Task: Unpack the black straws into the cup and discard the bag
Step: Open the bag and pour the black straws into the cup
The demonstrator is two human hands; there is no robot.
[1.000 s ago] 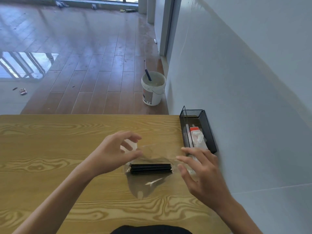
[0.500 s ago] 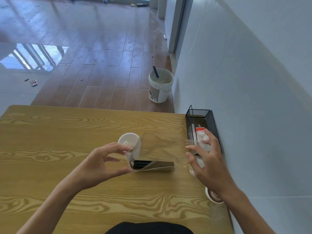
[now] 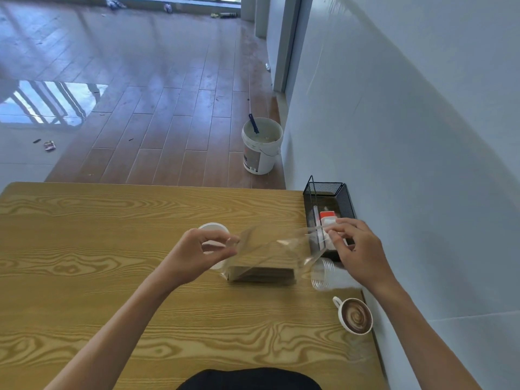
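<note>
A clear plastic bag (image 3: pixel 277 247) is held up over the wooden table (image 3: pixel 112 249). My left hand (image 3: pixel 197 253) pinches its left top corner and my right hand (image 3: pixel 358 250) pinches its right top corner. A bundle of black straws (image 3: pixel 261 274) lies in the bag's bottom, blurred behind the film. A white paper cup (image 3: pixel 213 228) stands just behind my left hand, partly hidden by it.
A black mesh tray (image 3: pixel 344 197) with a red-and-white packet sits at the table's far right, by the wall. A stack of clear plastic cups (image 3: pixel 327 275) lies on its side under my right hand. A latte cup (image 3: pixel 356 319) stands near the right edge. A white bucket (image 3: pixel 261 147) is on the floor.
Both hands took hold of the bag's top corners and lifted it, so the straws slid to the bottom. My right hand moved up toward the mesh tray.
</note>
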